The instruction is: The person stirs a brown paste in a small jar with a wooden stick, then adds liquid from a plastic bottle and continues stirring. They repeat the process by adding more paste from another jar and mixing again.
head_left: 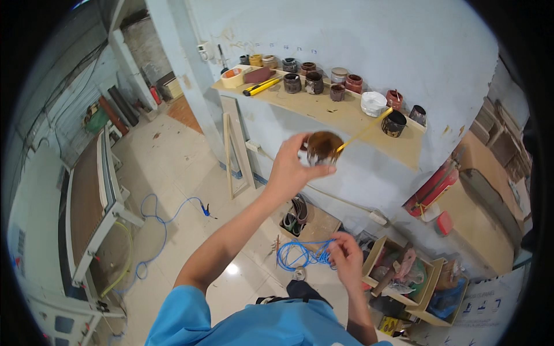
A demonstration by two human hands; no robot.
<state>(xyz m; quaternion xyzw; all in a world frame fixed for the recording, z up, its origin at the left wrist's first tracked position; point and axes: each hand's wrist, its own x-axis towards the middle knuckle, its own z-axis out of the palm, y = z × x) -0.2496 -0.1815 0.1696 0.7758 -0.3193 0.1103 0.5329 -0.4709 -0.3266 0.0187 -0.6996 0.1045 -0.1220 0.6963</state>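
Raised in front of the shelf, my left hand (pixel 292 167) is closed around a small jar (pixel 323 151) of brown paint, thumb and fingers on its sides. Brown coats the jar's inside, and its outer wall looks stained. A thin yellow stick (pixel 365 130) slants out of it toward the upper right; its lower end is hidden in the jar. Lower down, my right hand (pixel 346 256) hangs with loosely bent fingers and nothing visible in them. Behind that hand, a coil of blue hose (pixel 300 255) lies on the floor.
A wall shelf (pixel 340 118) bears several paint jars, a tape roll (pixel 232 78), a yellow cutter knife (pixel 262 86) and a white-wrapped pot (pixel 373 104). Below are a cardboard box (pixel 320 224) with sanding belts and wooden bins (pixel 378 254). A long machine table (pixel 109 202) stands left.
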